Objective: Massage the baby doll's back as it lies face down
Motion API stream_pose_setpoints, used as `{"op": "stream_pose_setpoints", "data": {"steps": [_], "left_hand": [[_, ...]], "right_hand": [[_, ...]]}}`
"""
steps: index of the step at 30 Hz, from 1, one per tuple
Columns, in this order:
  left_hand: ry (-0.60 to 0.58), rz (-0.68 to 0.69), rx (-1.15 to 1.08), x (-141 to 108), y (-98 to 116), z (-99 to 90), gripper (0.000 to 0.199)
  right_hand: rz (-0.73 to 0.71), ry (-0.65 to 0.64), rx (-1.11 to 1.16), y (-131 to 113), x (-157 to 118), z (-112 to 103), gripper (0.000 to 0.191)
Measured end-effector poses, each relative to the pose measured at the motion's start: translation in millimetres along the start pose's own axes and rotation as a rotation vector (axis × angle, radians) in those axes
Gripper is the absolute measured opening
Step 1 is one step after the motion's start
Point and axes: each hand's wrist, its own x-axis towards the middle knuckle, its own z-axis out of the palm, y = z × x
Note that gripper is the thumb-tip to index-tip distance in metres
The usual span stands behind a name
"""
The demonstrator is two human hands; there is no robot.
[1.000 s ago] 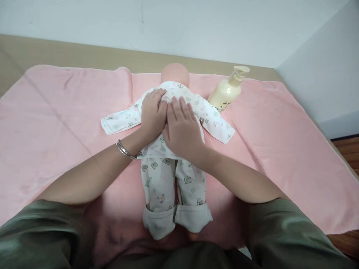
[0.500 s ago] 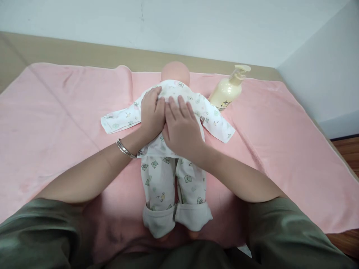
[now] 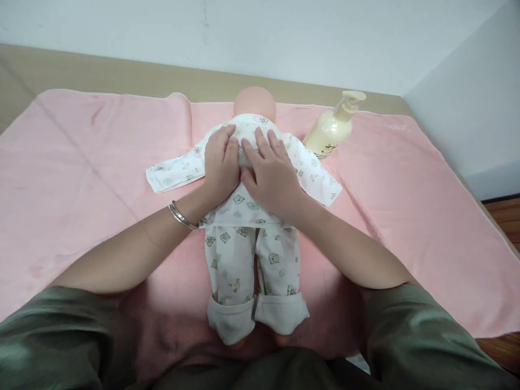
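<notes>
A doll's bald head (image 3: 254, 102) shows at the top of a white printed shirt (image 3: 244, 208); the doll lies with its back up and sleeves spread. White printed trousers (image 3: 234, 265) with turned-up cuffs cover its legs. Flat on the left side of the shirt's back rests my left hand (image 3: 222, 165), a silver bangle on its wrist. My right hand (image 3: 274, 176) lies on the right side of the back, fingers spread. Neither hand grips anything, and the thumbs are close together.
Under the doll a pink blanket (image 3: 101, 135) is spread over a tan surface (image 3: 122, 73). A cream pump bottle (image 3: 330, 131) leans beyond the doll's right-hand sleeve. A pale wall stands behind.
My right hand has slid outward to the right and slightly up the shirt's back, its fingers wider apart. My left hand has hardly moved.
</notes>
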Motion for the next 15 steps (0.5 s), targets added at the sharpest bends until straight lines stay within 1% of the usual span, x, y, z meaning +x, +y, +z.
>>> {"op": "stream_pose_setpoints", "data": {"steps": [2, 3, 5, 8, 10, 12, 15], "left_hand": [[-0.008, 0.001, 0.012, 1, -2, 0.3, 0.046], [-0.005, 0.006, 0.014, 1, -3, 0.2, 0.045], [0.007, 0.021, 0.007, 1, -3, -0.2, 0.044], [0.012, 0.048, -0.006, 0, -2, -1.2, 0.043], [0.003, 0.055, -0.008, 0, -2, -1.5, 0.04], [-0.008, 0.05, -0.008, 0, -2, -1.3, 0.038], [-0.02, 0.04, -0.008, 1, -3, -0.3, 0.036]], "right_hand": [[-0.068, -0.014, 0.01, -3, -1, -2, 0.055], [-0.102, -0.03, 0.022, 0, 2, -3, 0.053], [-0.14, -0.069, 0.053, 17, 15, -5, 0.049], [-0.098, -0.082, 0.099, 46, 34, -5, 0.051], [-0.042, -0.043, 0.11, 55, 38, -2, 0.057], [0.004, 0.003, 0.095, 49, 33, 1, 0.059], [0.053, 0.032, 0.034, 22, 13, 3, 0.059]]}}
